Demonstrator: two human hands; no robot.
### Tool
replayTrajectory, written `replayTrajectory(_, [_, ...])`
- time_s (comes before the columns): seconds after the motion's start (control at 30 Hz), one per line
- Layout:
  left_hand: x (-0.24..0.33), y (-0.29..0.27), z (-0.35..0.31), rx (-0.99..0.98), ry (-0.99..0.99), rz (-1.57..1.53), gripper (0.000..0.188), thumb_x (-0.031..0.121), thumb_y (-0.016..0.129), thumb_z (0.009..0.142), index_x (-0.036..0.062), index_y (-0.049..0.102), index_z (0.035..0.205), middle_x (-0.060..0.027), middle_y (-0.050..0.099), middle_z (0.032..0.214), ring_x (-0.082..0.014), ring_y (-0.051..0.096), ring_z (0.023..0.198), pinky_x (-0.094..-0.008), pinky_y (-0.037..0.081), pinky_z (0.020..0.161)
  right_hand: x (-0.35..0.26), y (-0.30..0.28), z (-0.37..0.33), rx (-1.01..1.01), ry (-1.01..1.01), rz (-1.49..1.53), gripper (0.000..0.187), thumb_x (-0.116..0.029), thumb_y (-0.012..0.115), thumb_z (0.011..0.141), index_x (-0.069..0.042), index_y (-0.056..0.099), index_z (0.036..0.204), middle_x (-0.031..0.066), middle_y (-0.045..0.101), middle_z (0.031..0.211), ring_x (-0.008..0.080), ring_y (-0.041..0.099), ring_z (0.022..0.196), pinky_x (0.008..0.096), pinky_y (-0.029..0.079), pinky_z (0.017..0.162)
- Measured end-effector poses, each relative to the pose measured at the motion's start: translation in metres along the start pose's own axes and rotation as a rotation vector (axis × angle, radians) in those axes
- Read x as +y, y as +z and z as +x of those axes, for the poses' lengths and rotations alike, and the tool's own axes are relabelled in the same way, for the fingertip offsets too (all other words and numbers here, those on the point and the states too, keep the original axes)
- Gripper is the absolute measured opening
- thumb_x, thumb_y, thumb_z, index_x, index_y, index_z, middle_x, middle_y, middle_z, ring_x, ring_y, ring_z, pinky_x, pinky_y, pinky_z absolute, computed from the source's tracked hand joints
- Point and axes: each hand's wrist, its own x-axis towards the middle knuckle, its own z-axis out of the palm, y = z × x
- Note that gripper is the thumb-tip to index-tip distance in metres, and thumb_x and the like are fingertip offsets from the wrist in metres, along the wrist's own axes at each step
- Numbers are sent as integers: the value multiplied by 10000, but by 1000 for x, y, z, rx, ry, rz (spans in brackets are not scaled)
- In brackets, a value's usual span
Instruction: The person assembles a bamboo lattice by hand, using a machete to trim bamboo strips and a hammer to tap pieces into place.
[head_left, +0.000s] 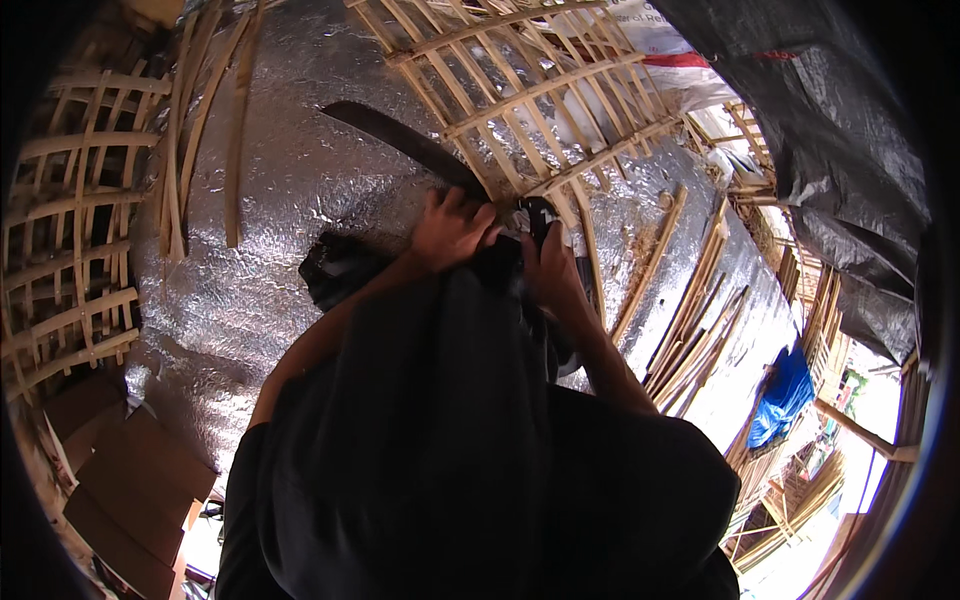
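Note:
A machete with a long dark curved blade points to the upper left over the silver foil sheet. My left hand is closed at the near end of the blade, its fingers curled; what they pinch is hidden. Just to its right, my right hand grips a short black handle-like piece with a pale mark, thumb along it. This piece roughly lines up with the blade, but the join cannot be seen. Beyond both hands lies a split-bamboo lattice, its near corner close to my fingers.
Loose bamboo strips lie at the far left, and more strips at the right. Another bamboo lattice stands along the left edge. Cardboard is at lower left, a blue plastic sheet at right, a dark tarpaulin at upper right.

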Motion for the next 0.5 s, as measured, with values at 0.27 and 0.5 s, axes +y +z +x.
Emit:
replayTrajectory(0.27, [-1, 2, -5, 0, 9, -8, 309, 426, 728, 860, 180, 621, 1013, -36, 681, 961, -291, 540, 977, -549, 435, 791, 8, -25, -9, 225, -91, 10, 181, -169, 523, 1046, -32, 593, 1141, 287, 636, 994, 423, 625, 821, 555, 517, 740])
replayTrajectory(0.5, [3, -4, 3, -54, 7, -9, 349, 420, 696, 884, 181, 642, 1132, -29, 686, 900, -293, 549, 999, -568, 439, 800, -9, -40, -15, 313, 246, 815, 174, -190, 575, 1050, -22, 573, 1094, 105, 619, 797, 240, 605, 643, 464, 469, 503])
